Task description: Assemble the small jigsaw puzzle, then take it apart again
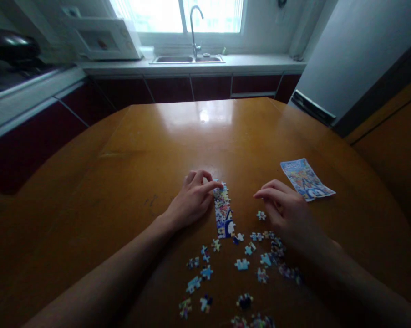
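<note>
One puzzle strip [223,212] lies on the tabletop [178,146]; the left hand [195,197], released, touches its far end; whether the curled right hand [284,201], right of the strip, grasps anything, I cannot tell.

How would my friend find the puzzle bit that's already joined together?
Start at the big brown wooden table and find the left hand there. Just beside that hand lies the joined jigsaw strip. Unlike the loose jigsaw pieces scattered nearby, it is many pieces locked into one long, narrow band.
</note>
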`<state>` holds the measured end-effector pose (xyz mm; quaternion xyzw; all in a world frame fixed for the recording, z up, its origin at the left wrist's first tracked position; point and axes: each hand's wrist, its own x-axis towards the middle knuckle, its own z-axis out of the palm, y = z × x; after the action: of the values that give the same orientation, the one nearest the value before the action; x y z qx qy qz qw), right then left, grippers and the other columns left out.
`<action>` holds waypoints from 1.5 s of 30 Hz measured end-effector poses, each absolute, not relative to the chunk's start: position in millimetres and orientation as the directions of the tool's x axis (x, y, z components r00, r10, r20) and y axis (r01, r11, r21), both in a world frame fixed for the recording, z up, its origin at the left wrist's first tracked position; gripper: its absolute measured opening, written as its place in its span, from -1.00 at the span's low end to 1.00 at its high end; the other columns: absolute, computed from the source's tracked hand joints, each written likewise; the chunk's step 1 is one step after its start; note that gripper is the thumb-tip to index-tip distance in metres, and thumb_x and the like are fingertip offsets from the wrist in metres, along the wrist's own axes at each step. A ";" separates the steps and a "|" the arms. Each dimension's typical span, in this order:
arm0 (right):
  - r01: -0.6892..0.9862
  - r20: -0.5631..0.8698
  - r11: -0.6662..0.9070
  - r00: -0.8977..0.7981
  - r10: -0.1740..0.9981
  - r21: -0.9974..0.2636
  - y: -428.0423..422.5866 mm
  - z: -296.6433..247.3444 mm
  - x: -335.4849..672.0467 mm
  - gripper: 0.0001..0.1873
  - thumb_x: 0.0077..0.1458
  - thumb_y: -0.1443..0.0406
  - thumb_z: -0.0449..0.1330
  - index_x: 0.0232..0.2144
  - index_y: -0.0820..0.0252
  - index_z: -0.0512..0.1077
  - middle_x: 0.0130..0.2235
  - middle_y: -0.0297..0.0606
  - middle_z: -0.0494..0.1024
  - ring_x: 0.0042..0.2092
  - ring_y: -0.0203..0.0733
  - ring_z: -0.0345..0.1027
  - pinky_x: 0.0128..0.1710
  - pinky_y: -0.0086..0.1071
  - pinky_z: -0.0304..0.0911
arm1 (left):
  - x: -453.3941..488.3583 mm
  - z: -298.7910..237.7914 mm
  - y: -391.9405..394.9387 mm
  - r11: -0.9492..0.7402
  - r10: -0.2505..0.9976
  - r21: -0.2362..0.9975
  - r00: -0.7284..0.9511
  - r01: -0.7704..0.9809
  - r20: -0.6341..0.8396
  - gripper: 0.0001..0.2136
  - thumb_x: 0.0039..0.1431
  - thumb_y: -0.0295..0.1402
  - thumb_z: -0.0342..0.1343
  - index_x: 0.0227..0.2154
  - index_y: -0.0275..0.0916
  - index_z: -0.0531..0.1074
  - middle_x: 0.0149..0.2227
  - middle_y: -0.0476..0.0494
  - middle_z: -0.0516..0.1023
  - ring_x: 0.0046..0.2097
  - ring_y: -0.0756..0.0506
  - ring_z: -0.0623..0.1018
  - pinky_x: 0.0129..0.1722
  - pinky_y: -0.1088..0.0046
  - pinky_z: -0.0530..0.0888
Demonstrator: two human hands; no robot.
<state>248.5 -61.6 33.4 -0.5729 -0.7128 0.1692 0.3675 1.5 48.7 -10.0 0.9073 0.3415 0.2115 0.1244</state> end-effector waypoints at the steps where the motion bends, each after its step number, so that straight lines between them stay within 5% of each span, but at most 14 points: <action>1: 0.689 0.339 0.304 -0.089 0.937 -0.658 -62.9 34.2 247.4 -0.79 0.21 0.47 0.09 -0.25 0.16 0.50 -0.21 -0.21 0.48 -0.19 -0.16 0.38 -0.22 -0.26 0.29 | 1.5 -9.6 48.4 -0.730 0.678 0.379 0.672 0.569 0.298 -0.67 0.29 -0.51 0.05 0.01 0.00 0.47 -0.01 -0.11 0.34 0.06 -0.19 0.29 0.14 0.11 0.35; 11: 0.634 0.366 0.472 -0.302 0.880 -0.612 -77.2 30.7 226.8 -0.77 0.22 0.47 0.12 -0.14 0.19 0.49 -0.18 -0.17 0.46 -0.16 -0.15 0.34 -0.19 -0.27 0.30 | 5.1 -9.8 49.2 -0.655 0.756 0.470 0.535 0.592 0.379 -0.55 0.14 -0.67 -0.05 0.06 -0.18 0.33 -0.06 -0.13 0.39 0.04 -0.18 0.31 0.14 0.19 0.33; 30: 0.591 0.342 0.694 -0.606 0.719 -0.412 -111.0 3.9 151.6 -0.92 0.27 0.30 0.21 -0.30 0.13 0.49 -0.20 -0.23 0.48 -0.16 -0.12 0.24 -0.14 -0.20 0.18 | 8.5 -15.1 49.5 -0.645 0.764 0.444 0.530 0.621 0.368 -0.65 0.20 -0.57 0.04 0.03 -0.19 0.37 -0.03 -0.15 0.41 0.05 -0.19 0.33 0.13 0.19 0.35; 38: 0.573 0.256 0.678 -0.646 0.719 -0.460 -109.9 2.1 145.1 -0.89 0.26 0.31 0.21 -0.35 0.15 0.48 -0.21 -0.26 0.50 -0.16 -0.13 0.24 -0.06 -0.19 0.20 | 9.3 -13.9 49.0 -0.653 0.758 0.444 0.528 0.614 0.384 -0.65 0.19 -0.58 0.04 0.03 -0.21 0.37 -0.01 -0.16 0.42 0.05 -0.19 0.33 0.14 0.19 0.36; 45: 0.519 0.351 0.627 -0.535 0.768 -0.580 -88.8 25.8 168.2 -0.97 0.19 0.34 0.24 -0.30 0.14 0.50 -0.19 -0.24 0.52 -0.11 -0.12 0.30 -0.01 -0.18 0.24 | 8.2 -14.3 50.7 -0.635 0.772 0.477 0.485 0.608 0.409 -0.72 0.17 -0.59 0.03 -0.09 -0.21 0.42 -0.11 -0.14 0.43 0.00 -0.19 0.34 0.10 0.18 0.37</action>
<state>168.2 -88.8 25.8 -0.3783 -0.8510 0.2081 0.2989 8.2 50.7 -14.3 0.8511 0.4054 0.3049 0.1352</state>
